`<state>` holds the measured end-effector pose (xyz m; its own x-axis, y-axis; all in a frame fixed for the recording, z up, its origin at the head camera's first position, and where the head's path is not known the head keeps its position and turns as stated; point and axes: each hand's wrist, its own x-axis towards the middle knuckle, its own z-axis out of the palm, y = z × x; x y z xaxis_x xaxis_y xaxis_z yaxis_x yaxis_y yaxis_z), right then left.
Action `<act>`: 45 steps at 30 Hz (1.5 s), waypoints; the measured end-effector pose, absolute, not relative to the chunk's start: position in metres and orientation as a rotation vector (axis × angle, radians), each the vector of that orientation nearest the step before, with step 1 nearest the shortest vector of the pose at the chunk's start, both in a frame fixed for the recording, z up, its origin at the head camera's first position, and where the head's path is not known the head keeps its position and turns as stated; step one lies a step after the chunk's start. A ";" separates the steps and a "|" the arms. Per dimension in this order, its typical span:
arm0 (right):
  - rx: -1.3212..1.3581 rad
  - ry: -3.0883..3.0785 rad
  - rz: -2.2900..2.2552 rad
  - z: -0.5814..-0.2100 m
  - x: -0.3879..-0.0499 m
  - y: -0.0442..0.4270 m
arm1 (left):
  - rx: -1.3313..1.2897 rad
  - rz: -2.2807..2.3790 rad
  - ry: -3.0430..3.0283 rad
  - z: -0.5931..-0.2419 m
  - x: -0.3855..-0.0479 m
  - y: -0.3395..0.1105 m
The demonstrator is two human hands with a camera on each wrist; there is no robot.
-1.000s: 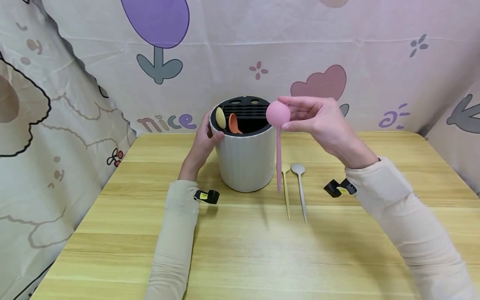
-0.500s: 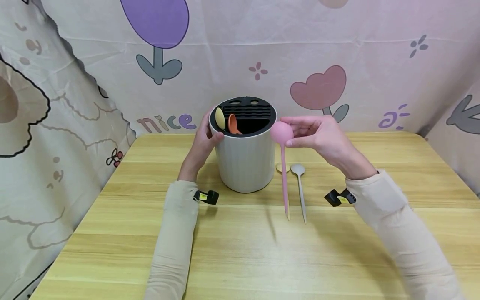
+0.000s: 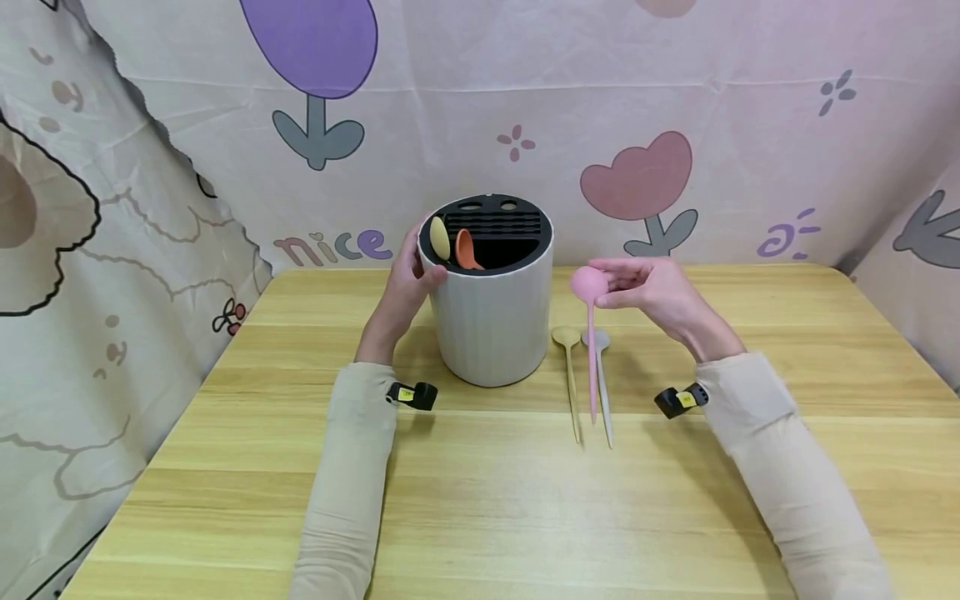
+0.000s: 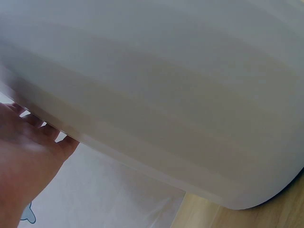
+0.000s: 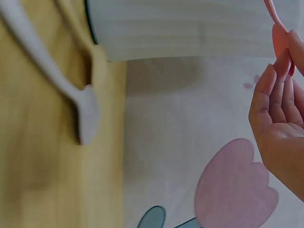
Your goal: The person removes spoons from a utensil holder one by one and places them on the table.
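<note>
Right hand (image 3: 660, 302) had the pink spoon (image 3: 590, 287) pinched at its round head, thumb against fingertips, gap closed down to the spoon's thickness. Head sat just left of the palm; long axis near vertical, handle hanging straight down. Couldn't tell if the tip touched wood.

Key relation: the spoon hung right of the white holder (image 3: 493, 329), apart from it, head a bit below the rim. Right hand was the nearer one; left hand (image 3: 405, 279) gripped the holder's far-left side, fingers spread round the wall, thumb at the rim.

Black insert (image 3: 492, 222) on top held a small yellow head (image 3: 439, 239) and an orange ladle (image 3: 466, 250), both on its left. Beige spoon (image 3: 566, 337) and grey spoon (image 3: 602, 341) lay side by side on the wood-grain table (image 3: 480, 500), handles toward the person. Printed cloth (image 3: 450, 50) hung behind.
</note>
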<state>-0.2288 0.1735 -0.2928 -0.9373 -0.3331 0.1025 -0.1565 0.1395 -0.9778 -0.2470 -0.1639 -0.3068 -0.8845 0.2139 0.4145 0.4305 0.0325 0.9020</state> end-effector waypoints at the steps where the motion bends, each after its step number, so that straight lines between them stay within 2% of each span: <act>1: -0.475 2.267 -1.900 -0.296 -0.230 0.175 | -0.676 -1.962 -2.134 -0.307 -0.247 -0.164; 15: -0.366 2.282 -1.795 -0.323 -0.233 0.184 | -0.679 -1.958 -2.125 -0.308 -0.247 -0.164; 45: -0.395 2.304 -1.559 -0.335 -0.241 0.199 | -0.693 -1.953 -2.134 -0.308 -0.248 -0.163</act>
